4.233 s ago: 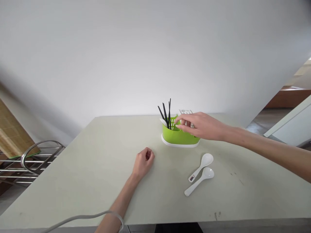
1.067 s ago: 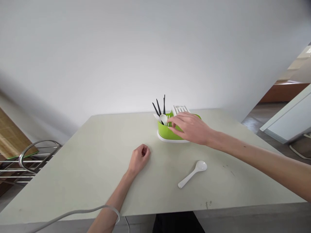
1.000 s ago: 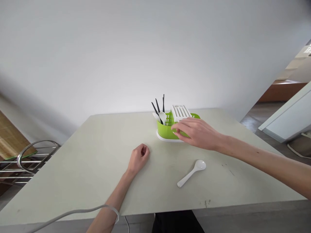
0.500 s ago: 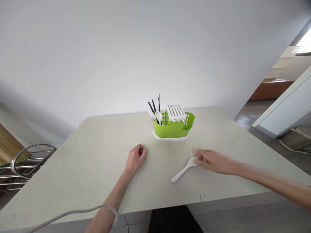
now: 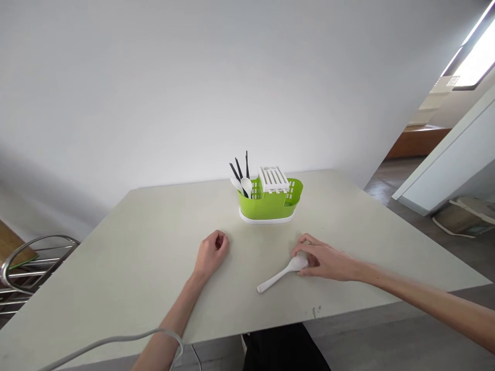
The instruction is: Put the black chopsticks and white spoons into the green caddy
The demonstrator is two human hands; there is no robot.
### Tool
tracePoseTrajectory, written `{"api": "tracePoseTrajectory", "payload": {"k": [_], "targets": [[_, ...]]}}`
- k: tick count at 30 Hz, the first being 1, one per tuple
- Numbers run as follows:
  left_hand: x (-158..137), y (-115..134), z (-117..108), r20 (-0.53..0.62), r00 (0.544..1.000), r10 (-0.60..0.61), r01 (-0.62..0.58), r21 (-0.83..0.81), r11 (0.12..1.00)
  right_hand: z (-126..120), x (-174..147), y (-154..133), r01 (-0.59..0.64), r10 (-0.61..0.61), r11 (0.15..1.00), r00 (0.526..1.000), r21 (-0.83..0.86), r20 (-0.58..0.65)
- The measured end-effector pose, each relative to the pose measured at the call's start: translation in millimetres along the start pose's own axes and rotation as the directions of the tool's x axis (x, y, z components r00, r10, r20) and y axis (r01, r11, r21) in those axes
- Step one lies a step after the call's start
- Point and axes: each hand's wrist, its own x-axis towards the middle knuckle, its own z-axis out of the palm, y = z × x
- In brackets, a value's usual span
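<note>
A white spoon lies slantwise on the pale table, its handle pointing left toward the near edge. My right hand is at the bowl end, thumb on the near side and fingers curled round the far side, gripping the bowl. Part of the bowl is hidden by the fingers. To the left, my left hand rests on the table in a loose fist with nothing visible in it. Beyond both hands stands a green cutlery holder with a white base and white slotted top.
Black chopsticks and white spoons stand in the holder's left compartment. A grey cable crosses my left forearm. The table meets a white wall at the back. A metal rack is beyond the left edge.
My right hand has closed round the spoon's bowl, and the spoon has shifted slightly left. My left hand stays resting in its fist. The whole view has swung a little to the right.
</note>
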Motion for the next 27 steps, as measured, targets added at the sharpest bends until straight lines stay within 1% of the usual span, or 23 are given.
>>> {"api": "tracePoseTrajectory", "payload": {"k": [3,6,10,13,16,20,22,23,24,26,27], "targets": [[-1,1,0,0.001,1.0,-0.005,0.005,-0.002,1.0,-2,-4,-6,0.045,-0.046,0.997,0.999,-0.067,-0.008],[-1,2,-1,0.004,1.0,-0.007,0.007,-0.001,1.0,-8,-8,-12,0.091,-0.099,0.983,0.994,-0.162,-0.041],[-2,3,-1,-0.005,1.0,-0.005,0.005,-0.003,1.0,-26,-10,-23,0.133,-0.16,0.947,0.985,-0.292,-0.072],[-2,3,-1,-0.004,1.0,-0.014,0.014,-0.009,1.0,-43,-7,-30,0.176,-0.231,0.914,0.967,-0.366,-0.112],[-3,2,-1,0.0,1.0,-0.02,0.02,-0.002,1.0,-56,-4,-36,0.186,-0.274,0.906,0.942,-0.38,-0.192],[-3,1,-1,-0.021,1.0,-0.01,0.01,0.006,1.0,-71,-4,-46,0.131,-0.24,0.939,0.913,-0.318,-0.329],[2,8,-4,-0.078,0.995,0.054,-0.052,0.031,0.998,-79,-6,-54,0.095,-0.214,0.951,0.889,-0.294,-0.404],[8,14,-6,-0.124,0.985,0.119,-0.112,0.06,0.992,-83,-7,-59,0.082,-0.207,0.955,0.874,-0.286,-0.439],[15,21,-9,-0.174,0.964,0.201,-0.185,0.103,0.977,-88,-8,-64,0.075,-0.206,0.957,0.858,-0.282,-0.47],[35,42,-15,-0.251,0.891,0.379,-0.332,0.21,0.92,-98,-9,-73,0.064,-0.213,0.956,0.822,-0.287,-0.528],[46,54,-17,-0.26,0.855,0.448,-0.386,0.258,0.886,-103,-8,-78,0.053,-0.218,0.953,0.802,-0.297,-0.557]]}}
